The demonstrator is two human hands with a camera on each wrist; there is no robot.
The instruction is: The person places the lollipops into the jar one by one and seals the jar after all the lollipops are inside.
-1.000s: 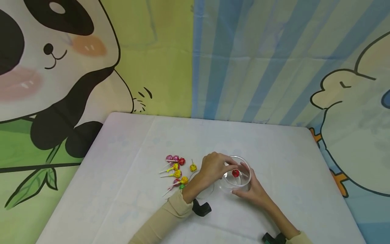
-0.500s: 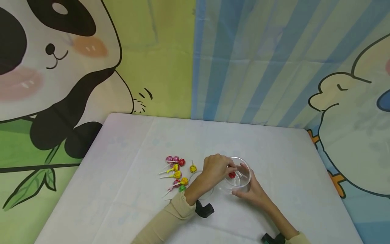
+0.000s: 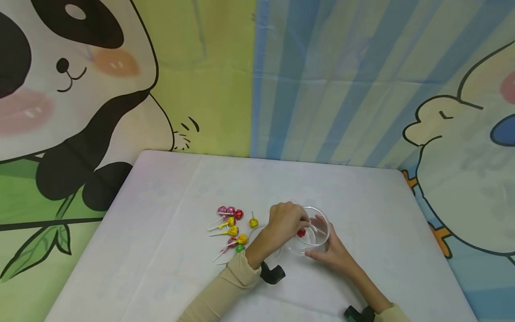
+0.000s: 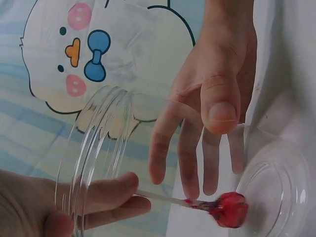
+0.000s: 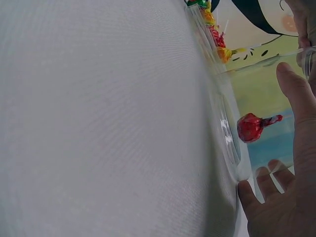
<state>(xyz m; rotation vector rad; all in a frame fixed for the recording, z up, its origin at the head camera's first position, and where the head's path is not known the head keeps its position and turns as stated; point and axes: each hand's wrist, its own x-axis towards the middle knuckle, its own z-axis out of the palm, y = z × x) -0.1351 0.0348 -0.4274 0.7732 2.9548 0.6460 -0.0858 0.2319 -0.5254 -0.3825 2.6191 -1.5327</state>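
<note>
Head view, left hand [image 3: 284, 221] pinching lollipop [image 3: 301, 232], right hand [image 3: 335, 251] holding jar [image 3: 310, 246].

A white-covered table [image 3: 161, 188] stands against creased, cartoon-printed hangings [image 3: 225, 98] in a child-themed indoor setting. A panda [image 3: 128, 120] fills the upper left of the frame, blue stripes [image 3: 289, 89] the upper center, a white bird [image 3: 462, 197] the right edge. Whether home or studio cannot be told.
</note>
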